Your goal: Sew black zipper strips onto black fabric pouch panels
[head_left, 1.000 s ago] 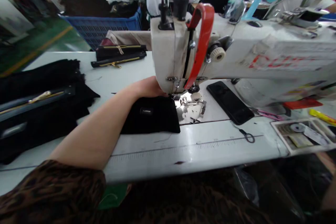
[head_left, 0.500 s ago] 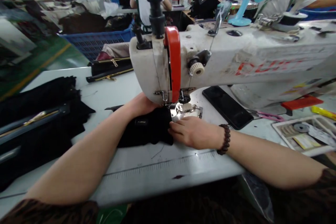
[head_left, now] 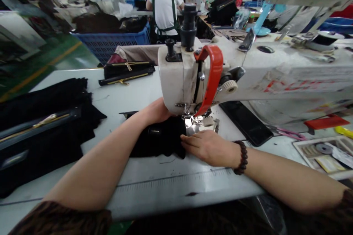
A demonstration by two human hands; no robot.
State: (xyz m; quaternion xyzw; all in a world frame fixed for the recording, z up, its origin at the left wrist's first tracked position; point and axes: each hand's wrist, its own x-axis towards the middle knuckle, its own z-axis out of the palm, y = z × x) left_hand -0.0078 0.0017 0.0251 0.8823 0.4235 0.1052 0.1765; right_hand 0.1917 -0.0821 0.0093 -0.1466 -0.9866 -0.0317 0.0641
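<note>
A black fabric piece [head_left: 162,137] with a small label lies flat on the sewing machine's bed, its right edge near the needle area. My left hand [head_left: 157,112] rests on the far part of this fabric; its fingers are hidden behind the head of the white sewing machine [head_left: 176,84]. At the near right corner, my right hand [head_left: 206,147] has its fingers pressed together on the fabric's edge, beside the shiny metal plate [head_left: 194,126]. The machine head hides the stitching point.
Black zippered pieces [head_left: 41,125] are piled at the left, and more zippered pieces [head_left: 127,71] lie behind. A phone [head_left: 248,123], pink-handled scissors [head_left: 291,134] and a parts tray [head_left: 325,156] are at the right. Beyond a blue crate [head_left: 113,44], a person [head_left: 165,7] sits facing away.
The camera view has swung, so the machine and table appear farther right and slightly lower. Both hands keep about the same places on the black fabric.
</note>
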